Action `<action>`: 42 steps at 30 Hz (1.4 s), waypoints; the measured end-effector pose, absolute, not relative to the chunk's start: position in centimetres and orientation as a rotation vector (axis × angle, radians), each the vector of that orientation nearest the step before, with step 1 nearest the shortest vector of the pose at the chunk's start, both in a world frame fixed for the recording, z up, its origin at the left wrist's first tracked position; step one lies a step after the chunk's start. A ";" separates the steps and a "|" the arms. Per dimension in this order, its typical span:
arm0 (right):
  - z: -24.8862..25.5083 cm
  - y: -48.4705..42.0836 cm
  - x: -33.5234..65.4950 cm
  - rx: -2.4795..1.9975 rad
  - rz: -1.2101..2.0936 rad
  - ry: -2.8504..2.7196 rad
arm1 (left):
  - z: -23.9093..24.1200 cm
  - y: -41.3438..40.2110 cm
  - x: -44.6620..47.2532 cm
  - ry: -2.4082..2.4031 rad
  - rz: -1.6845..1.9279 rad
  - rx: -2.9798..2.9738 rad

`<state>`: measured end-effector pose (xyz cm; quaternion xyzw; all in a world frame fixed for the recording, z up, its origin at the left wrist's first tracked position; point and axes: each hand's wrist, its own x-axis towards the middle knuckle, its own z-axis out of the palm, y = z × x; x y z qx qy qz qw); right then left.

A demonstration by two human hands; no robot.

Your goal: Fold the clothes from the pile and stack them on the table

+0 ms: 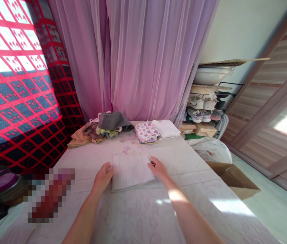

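Observation:
A folded white ribbed cloth [131, 171] lies flat on the table [143, 210], which is covered with a pale patterned sheet. My left hand [103, 176] rests at the cloth's left edge, fingers on it. At the right edge, my right hand [158, 168] presses the cloth's upper right corner with its fingertips. Both hands lie flat and grip nothing.
A heap of unfolded clothes [100, 130] sits at the table's far left. Folded stacks, one with hearts [146, 132] and one white [166, 128], lie far right. A cardboard box [231, 178] and shoe rack [204, 112] stand to the right. Pink curtains [143, 57] hang behind.

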<state>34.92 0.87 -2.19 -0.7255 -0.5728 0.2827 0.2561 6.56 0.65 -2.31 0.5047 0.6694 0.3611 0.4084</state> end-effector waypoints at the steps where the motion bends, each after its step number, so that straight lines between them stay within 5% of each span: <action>1: -2.2 1.1 35.0 -1.978 0.786 -1.542 | -1.6 0.8 6.5 1.671 0.855 1.232; 7: -1.8 2.5 35.6 -2.003 0.949 -1.495 | 0.6 1.7 6.8 1.710 0.551 1.231; 20: 0.9 0.1 33.7 -1.635 1.357 -1.160 | -1.0 1.8 6.9 1.872 0.635 1.453; 26: 5.2 0.6 33.0 -1.429 1.378 -1.211 | -1.9 1.5 4.3 2.216 0.828 1.798; 30: 9.2 2.3 32.4 -1.270 1.378 -1.443 | -3.8 1.3 3.1 2.383 0.617 2.070; 38: 16.9 11.0 34.0 -1.330 1.014 -1.720 | -4.7 1.6 3.1 2.418 0.465 2.155; 42: 21.7 16.0 36.2 -1.316 0.451 -1.895 | -5.1 1.8 2.9 2.441 0.462 2.160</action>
